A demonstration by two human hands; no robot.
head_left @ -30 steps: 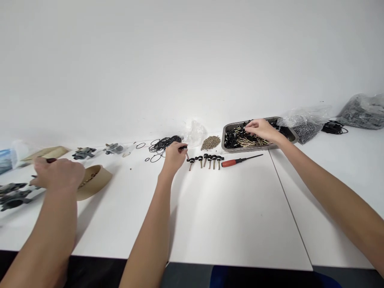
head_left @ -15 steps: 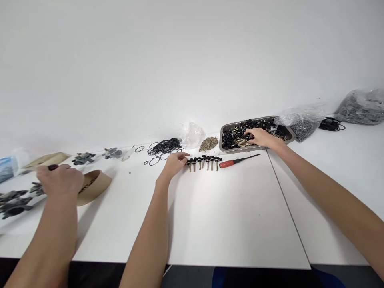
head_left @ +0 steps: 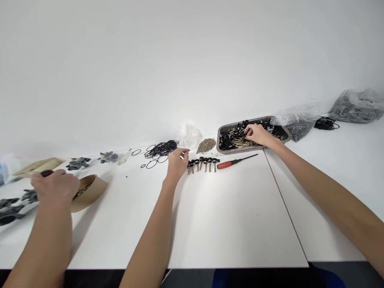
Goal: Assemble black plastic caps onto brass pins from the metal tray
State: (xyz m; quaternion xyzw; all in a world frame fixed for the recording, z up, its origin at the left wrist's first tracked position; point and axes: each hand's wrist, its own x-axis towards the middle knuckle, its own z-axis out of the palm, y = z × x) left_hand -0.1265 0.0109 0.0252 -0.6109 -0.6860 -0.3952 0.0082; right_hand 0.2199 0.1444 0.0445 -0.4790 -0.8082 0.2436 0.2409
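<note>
My left hand [head_left: 177, 163] is at the left end of a row of several black-headed brass-coloured stems [head_left: 205, 163] standing on the table. Its fingers are apart, and no held thing shows in them. Over at the metal tray [head_left: 240, 151], my right hand [head_left: 258, 135] reaches in among loose black-headed stems [head_left: 231, 138]. Thumb and fingers bend together there; what lies between the fingertips is too small to make out. Just right of the row lies a screwdriver [head_left: 225, 164] with a red handle, its shaft pointing right.
At left, a co-worker's hand [head_left: 57, 187] grips a dark-handled tool beside a cardboard tub [head_left: 93, 196] and grey castings [head_left: 78, 163]. Black rings [head_left: 162, 149], a brass pile [head_left: 206, 145], and plastic bags [head_left: 300, 124] line the wall. A table seam [head_left: 283, 200] runs right.
The view has shifted slightly. My right hand's fingers have drawn closer together in the tray. My left hand stays by the row, its fingers slightly raised.
</note>
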